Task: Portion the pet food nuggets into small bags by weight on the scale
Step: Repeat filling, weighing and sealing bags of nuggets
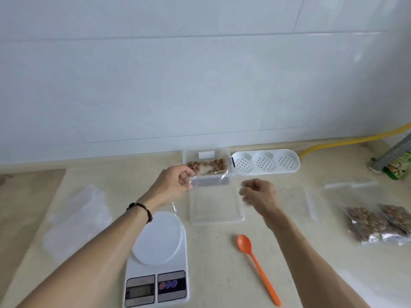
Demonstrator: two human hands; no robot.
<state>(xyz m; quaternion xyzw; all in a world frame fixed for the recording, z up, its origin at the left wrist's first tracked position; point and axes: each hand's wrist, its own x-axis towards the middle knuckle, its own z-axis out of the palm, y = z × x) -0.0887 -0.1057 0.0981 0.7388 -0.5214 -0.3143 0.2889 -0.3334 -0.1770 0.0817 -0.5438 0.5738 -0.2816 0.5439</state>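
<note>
At the far counter edge, my left hand (175, 182) pinches a small clear bag (209, 180) before the nugget box (208, 162); my right hand (258, 194) curls, holding nothing I can see. 2 filled bags (375, 223) lie right; the scale (158, 258) sits bare.

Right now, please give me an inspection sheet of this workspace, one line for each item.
Surface: beige speckled counter against a white tiled wall.
Job's things: clear container of nuggets at the wall; scale with bare platter; orange spoon; two filled bags at right; shallow clear tray at centre.
Clutter: white perforated tray; green packet; clear plastic pile at left.
Hands: left hand grips a small clear bag before the container; right hand, fingers curled, grip unclear.
Cables: yellow hose along the wall.
Surroundings: nothing seen.
</note>
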